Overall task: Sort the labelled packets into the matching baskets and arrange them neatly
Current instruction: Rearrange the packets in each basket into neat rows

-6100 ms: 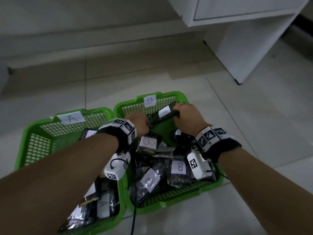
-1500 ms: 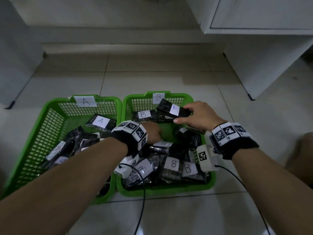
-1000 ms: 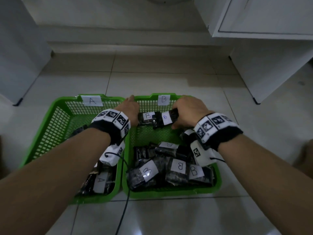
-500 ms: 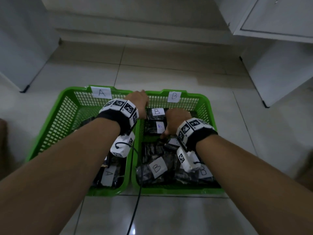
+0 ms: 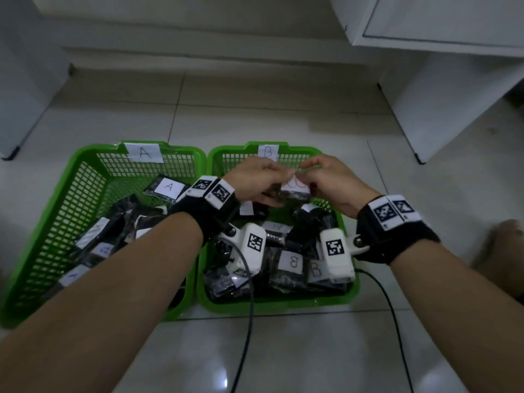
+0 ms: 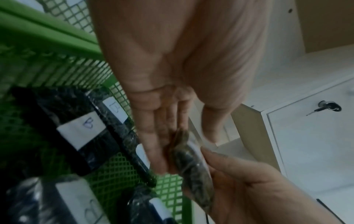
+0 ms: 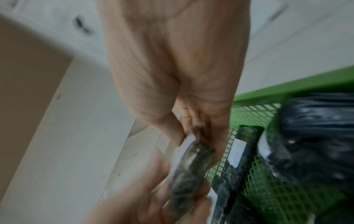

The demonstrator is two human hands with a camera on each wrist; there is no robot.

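Both hands raised together at upper centre of the head view, over the far end of the basket marked B (image 5: 283, 303). Left hand (image 5: 256, 180) closed round one end of a dark packet (image 5: 295, 191), fingers underneath and thumb on top, as seen in the left wrist view with the fingers (image 6: 153, 136) laid flat along the packet's underside. Right hand (image 5: 331, 181) pinching the other end of the same packet, thumb against its white label and fingers curled behind it in the right wrist view. Packet held clear of the pile, label facing up, its letter too blurred to read. Below it, in the lower centre of the frame, more dark packets heaped in the B basket, several showing white B labels (image 5: 292, 262). To the left, touching it side by side, the basket marked A (image 5: 85, 171), with dark packets, one with an A label (image 5: 168, 187) lying near its far wall. Both baskets on a pale tiled floor (image 5: 283, 350), with a white cabinet (image 5: 439, 66) at upper right.
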